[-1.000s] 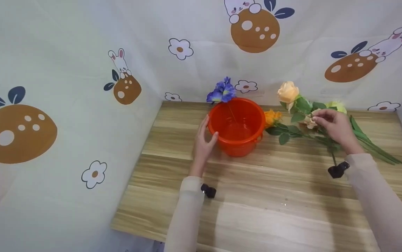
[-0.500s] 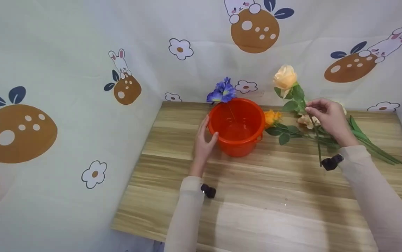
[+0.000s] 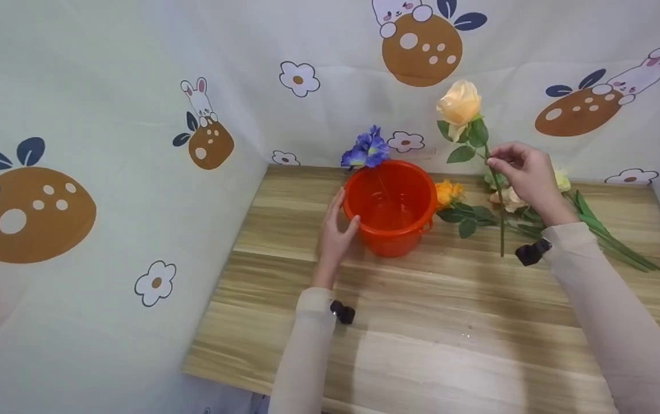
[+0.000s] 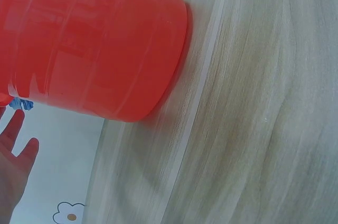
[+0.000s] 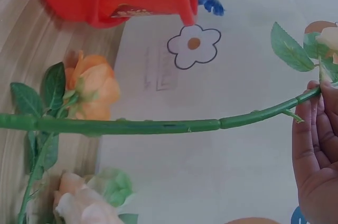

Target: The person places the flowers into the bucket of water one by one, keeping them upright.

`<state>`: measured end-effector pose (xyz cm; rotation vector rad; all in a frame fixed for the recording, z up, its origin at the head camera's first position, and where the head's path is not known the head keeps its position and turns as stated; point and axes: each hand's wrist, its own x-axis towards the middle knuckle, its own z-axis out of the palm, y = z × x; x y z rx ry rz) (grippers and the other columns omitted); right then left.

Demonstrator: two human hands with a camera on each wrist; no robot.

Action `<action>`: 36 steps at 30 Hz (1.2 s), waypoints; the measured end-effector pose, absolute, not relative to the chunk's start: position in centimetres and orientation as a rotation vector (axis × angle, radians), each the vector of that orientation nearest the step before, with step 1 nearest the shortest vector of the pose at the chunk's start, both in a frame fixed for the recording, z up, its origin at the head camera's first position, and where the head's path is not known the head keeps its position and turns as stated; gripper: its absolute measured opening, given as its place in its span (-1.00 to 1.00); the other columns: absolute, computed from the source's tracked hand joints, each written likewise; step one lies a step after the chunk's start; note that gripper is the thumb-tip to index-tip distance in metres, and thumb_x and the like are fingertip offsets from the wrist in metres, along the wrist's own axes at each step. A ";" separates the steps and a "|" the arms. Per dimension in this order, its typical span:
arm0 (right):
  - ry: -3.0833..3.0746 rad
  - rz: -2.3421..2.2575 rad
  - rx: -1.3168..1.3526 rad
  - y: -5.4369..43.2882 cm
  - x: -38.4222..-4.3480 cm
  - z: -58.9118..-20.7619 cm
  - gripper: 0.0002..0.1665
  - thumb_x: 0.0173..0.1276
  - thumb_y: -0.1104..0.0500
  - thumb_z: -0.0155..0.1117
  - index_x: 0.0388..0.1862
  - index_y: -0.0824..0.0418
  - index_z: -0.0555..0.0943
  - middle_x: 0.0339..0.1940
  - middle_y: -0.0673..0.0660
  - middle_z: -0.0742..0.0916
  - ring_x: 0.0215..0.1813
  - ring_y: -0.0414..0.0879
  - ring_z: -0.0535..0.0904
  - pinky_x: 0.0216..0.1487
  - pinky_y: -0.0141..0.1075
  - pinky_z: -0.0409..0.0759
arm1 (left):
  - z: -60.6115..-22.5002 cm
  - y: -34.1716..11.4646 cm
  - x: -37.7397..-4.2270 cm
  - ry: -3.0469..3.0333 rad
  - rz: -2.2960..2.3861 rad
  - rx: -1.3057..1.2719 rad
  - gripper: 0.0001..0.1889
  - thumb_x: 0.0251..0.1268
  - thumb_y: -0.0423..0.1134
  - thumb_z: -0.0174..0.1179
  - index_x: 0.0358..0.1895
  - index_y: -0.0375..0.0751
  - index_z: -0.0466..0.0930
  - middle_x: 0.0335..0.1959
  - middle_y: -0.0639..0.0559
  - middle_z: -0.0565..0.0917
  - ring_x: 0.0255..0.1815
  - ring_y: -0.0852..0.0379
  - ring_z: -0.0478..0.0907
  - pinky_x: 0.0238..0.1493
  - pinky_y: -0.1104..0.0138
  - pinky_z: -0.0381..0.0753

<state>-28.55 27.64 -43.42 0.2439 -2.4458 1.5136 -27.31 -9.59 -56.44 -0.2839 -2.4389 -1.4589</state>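
Note:
My right hand point(image 3: 528, 175) pinches the green stem of a peach artificial rose point(image 3: 460, 103) and holds it upright above the table. In the right wrist view its stem point(image 5: 174, 127) runs down across the picture from the fingertips. A red bucket point(image 3: 388, 244) stands left of it on the table. At the bucket's left side rests my left hand point(image 3: 336, 241), fingers extended along the rim and thumb apart. Inside the bucket a blue-purple flower point(image 3: 366, 150) leans on the back left rim.
Right of the bucket lie an orange flower point(image 3: 448, 193), another peach flower point(image 3: 511, 200) and a pale yellow-green one point(image 3: 561, 180). Long green stems point(image 3: 617, 244) stretch toward the right edge of the wooden table point(image 3: 422, 339). A printed cloth wall point(image 3: 341, 115) rises behind.
My right hand has lifted the peach rose up and to the left, out from among the lying flowers and nearer the bucket. The left hand has stayed at the bucket.

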 end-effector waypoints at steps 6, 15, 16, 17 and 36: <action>-2.445 1.505 0.247 26.2 -28.8 -42.2 -0.70 0.38 0.19 0.32 -0.08 0.42 0.65 -0.33 -0.17 0.74 -0.34 -0.44 0.59 -0.24 -0.69 0.57 | -56.4 -9.5 -27.2 -2.465 -1.451 -0.249 -0.27 0.33 -0.14 0.21 0.55 0.01 0.19 0.60 0.09 0.21 0.57 0.02 0.22 0.57 -0.01 0.19; -2.414 1.524 0.301 24.3 -29.6 -40.9 -0.73 0.37 0.22 0.32 -0.08 0.41 0.66 -0.30 -0.09 0.76 -0.35 -0.42 0.60 -0.24 -0.67 0.59 | -56.5 -9.6 -27.3 -2.422 -1.460 -0.316 -0.29 0.33 -0.16 0.21 0.54 -0.09 0.21 0.58 0.00 0.24 0.56 -0.02 0.24 0.57 0.01 0.21; -2.413 1.527 0.309 24.1 -29.7 -40.8 -0.73 0.37 0.23 0.32 -0.07 0.42 0.66 -0.30 -0.10 0.75 -0.34 -0.42 0.60 -0.24 -0.68 0.59 | -56.5 -9.6 -27.3 -2.414 -1.457 -0.328 -0.29 0.33 -0.16 0.20 0.53 -0.11 0.22 0.58 -0.02 0.25 0.55 -0.02 0.26 0.57 0.03 0.22; -2.409 1.526 0.317 23.9 -29.9 -40.6 -0.73 0.37 0.24 0.32 -0.07 0.43 0.66 -0.29 -0.09 0.75 -0.34 -0.43 0.60 -0.24 -0.68 0.59 | -56.6 -9.6 -27.3 -2.403 -1.456 -0.340 -0.29 0.32 -0.17 0.20 0.53 -0.14 0.23 0.57 -0.05 0.25 0.55 -0.03 0.26 0.57 0.03 0.23; -2.306 1.577 0.387 19.1 -31.6 -36.6 -0.75 0.36 0.24 0.33 -0.05 0.37 0.67 -0.32 -0.24 0.69 -0.26 -0.34 0.62 -0.17 -0.66 0.61 | -56.5 -9.7 -27.2 -2.449 -1.437 -0.295 -0.26 0.32 0.00 0.17 0.55 -0.04 0.20 0.59 0.04 0.22 0.57 0.01 0.22 0.58 0.05 0.20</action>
